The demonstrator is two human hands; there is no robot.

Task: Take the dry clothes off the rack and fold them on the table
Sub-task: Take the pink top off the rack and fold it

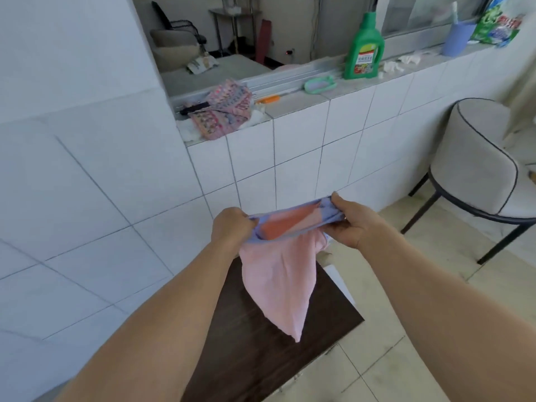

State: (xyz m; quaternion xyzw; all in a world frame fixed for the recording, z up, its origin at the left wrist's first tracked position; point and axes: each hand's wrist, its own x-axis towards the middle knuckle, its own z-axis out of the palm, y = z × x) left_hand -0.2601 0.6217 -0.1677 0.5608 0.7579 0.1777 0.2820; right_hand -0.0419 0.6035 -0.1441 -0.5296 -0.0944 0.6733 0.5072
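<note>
A small pink garment with a lilac band along its top hangs in the air above the dark wooden table. My left hand grips the left end of the band. My right hand pinches the right end, thumb on top. The band is stretched between both hands and its opening shows an orange-pink inside. The garment's lower tip dangles just over the table top. No drying rack is in view.
A tiled half wall stands right behind the table. On its ledge lie a patterned pink cloth, a green bottle, a green soap dish and a lilac cup. A padded chair stands at the right.
</note>
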